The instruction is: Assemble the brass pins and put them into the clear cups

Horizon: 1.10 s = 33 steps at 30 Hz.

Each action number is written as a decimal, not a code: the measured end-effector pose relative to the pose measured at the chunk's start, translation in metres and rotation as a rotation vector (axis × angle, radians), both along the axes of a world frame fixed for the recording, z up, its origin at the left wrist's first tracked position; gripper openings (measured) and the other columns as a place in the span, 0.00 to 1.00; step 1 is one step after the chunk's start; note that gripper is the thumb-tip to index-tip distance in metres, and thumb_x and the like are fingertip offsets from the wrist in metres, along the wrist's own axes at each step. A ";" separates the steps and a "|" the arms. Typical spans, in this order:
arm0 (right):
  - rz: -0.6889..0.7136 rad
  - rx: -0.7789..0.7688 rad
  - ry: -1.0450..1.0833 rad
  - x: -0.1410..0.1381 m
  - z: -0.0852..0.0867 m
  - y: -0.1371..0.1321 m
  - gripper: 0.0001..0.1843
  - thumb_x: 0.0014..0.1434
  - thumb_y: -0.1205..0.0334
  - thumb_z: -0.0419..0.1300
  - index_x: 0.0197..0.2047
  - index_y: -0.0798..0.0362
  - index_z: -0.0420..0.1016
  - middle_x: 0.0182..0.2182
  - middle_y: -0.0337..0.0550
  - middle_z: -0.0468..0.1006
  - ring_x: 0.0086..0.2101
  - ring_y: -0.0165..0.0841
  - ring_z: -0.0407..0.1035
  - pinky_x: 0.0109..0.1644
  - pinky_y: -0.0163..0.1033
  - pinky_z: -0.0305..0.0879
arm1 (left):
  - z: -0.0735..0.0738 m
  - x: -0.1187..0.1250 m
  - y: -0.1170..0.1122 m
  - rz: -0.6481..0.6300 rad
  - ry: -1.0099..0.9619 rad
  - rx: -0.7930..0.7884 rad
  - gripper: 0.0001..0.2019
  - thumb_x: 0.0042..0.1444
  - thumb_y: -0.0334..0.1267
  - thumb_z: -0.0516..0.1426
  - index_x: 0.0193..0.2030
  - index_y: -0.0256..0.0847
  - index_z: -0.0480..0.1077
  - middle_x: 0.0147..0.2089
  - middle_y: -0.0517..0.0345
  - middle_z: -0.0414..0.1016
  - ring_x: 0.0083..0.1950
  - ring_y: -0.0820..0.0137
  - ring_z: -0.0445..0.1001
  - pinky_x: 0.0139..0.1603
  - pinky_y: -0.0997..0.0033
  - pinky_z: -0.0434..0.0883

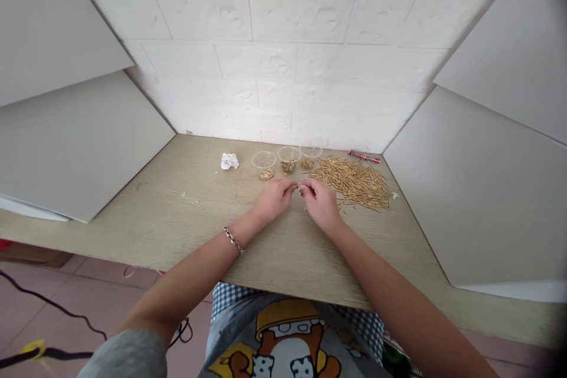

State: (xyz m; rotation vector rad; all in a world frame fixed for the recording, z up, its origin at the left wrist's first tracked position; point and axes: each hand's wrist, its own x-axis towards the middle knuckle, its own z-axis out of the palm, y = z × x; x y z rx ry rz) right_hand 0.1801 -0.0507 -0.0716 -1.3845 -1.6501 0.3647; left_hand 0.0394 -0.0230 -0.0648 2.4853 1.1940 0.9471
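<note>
My left hand [275, 196] and my right hand [319, 201] meet over the middle of the wooden table [186, 212], fingertips pinched together on a small thin piece I cannot make out. A bracelet [233, 240] sits on my left wrist. Just right of my right hand lies a heap of thin golden sticks [354, 182]. Behind my hands stand three small clear cups [264, 160] [289, 155] [310, 152], each with small golden bits at its base.
A crumpled white paper [229, 160] lies left of the cups. A red pen [364, 157] rests against the white brick wall at the back. Grey panels close in both sides. A black cable [48, 302] runs over the floor at the left.
</note>
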 end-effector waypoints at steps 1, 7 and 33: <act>0.001 -0.004 0.002 0.000 0.000 0.000 0.09 0.53 0.64 0.51 0.30 0.53 0.71 0.24 0.42 0.74 0.27 0.32 0.66 0.33 0.36 0.60 | 0.000 0.000 0.000 -0.001 -0.004 -0.008 0.10 0.56 0.31 0.49 0.33 0.36 0.71 0.31 0.55 0.74 0.33 0.71 0.70 0.37 0.72 0.66; -0.002 0.012 0.018 0.000 -0.003 0.000 0.09 0.54 0.64 0.51 0.31 0.54 0.72 0.26 0.43 0.75 0.28 0.32 0.67 0.34 0.36 0.60 | 0.000 0.002 -0.002 0.016 -0.045 -0.058 0.10 0.56 0.31 0.49 0.32 0.37 0.71 0.31 0.55 0.74 0.33 0.72 0.70 0.37 0.73 0.66; 0.041 0.095 -0.050 0.007 -0.001 0.004 0.11 0.57 0.61 0.51 0.35 0.52 0.73 0.34 0.45 0.77 0.36 0.34 0.69 0.43 0.40 0.62 | 0.000 -0.001 0.007 -0.033 -0.182 -0.281 0.11 0.56 0.36 0.50 0.38 0.39 0.73 0.33 0.59 0.76 0.35 0.74 0.72 0.39 0.75 0.68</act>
